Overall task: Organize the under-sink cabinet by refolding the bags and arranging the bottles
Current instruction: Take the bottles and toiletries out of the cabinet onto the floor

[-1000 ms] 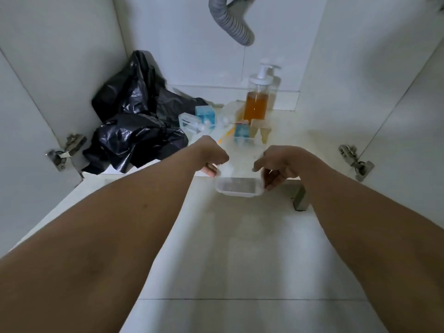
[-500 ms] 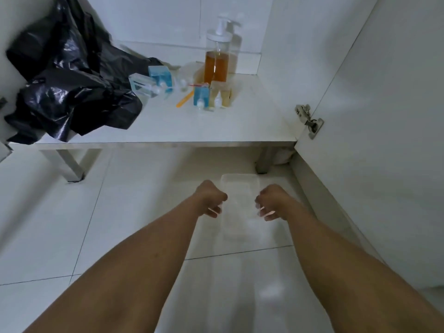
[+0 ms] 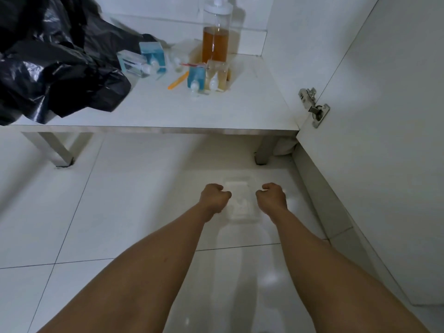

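Hands first: my left hand (image 3: 215, 198) and right hand (image 3: 272, 198) both have fingers curled tight onto the long sides of a clear plastic container (image 3: 241, 203), which is down on the floor tile (image 3: 120, 200) in front of the cabinet shelf (image 3: 168, 111). Black trash bags (image 3: 48, 68) are heaped on the shelf's left. The amber pump bottle (image 3: 215, 44) is at the back, with small bottles (image 3: 195, 79) just in front.

A home cabinet; white floor tiles (image 3: 120, 212); soap pump bottle (image 3: 215, 44); door hinge (image 3: 314, 109).
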### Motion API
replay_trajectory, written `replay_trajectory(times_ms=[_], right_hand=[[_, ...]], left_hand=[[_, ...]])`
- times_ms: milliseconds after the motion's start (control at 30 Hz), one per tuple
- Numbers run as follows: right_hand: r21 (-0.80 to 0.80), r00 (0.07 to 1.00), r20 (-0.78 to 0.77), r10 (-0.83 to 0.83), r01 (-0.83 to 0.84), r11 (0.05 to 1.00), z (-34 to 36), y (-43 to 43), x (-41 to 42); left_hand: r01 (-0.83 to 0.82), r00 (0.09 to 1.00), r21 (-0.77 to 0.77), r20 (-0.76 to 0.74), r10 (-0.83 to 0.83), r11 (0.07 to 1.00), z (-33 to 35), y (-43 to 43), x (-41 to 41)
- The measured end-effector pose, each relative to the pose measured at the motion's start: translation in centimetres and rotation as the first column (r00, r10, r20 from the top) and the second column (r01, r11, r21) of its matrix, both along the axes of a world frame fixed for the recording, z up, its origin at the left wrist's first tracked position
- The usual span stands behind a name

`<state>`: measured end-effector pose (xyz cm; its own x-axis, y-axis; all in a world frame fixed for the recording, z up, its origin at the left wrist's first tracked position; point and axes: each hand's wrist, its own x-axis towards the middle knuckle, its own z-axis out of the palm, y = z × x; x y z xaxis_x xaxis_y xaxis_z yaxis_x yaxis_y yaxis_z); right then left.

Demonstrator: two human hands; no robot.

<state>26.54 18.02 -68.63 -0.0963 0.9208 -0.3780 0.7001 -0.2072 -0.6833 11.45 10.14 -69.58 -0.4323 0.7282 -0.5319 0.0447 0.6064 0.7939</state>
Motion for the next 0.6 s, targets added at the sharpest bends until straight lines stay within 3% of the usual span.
replay_trajectory(times_ms=[200, 367, 600], right_hand=[[0.237, 0.999, -0.033, -0.021, 0.028, 0.971, 2.6, 0.5, -1.7], [0.532, 0.993, -0.01, 0.12, -0.096, 0.841, 9.2, 1.9, -7.2], [0.598, 0.946, 0.009, 0.324, -0.264, 0.756, 16.8, 4.8, -16.2]], left_hand=[[0.083, 0.918, 0.05, -0.392, -0.057, 0.995, 3.4, -0.3, -1.8], [0.043, 0.767, 0.137, -0.639, 0.056, 0.99, 10.9, 0.6, -6.6], [0.066, 0.585, 0.087, -0.811, 0.032, 0.994, 20.3, 5.2, -16.8]])
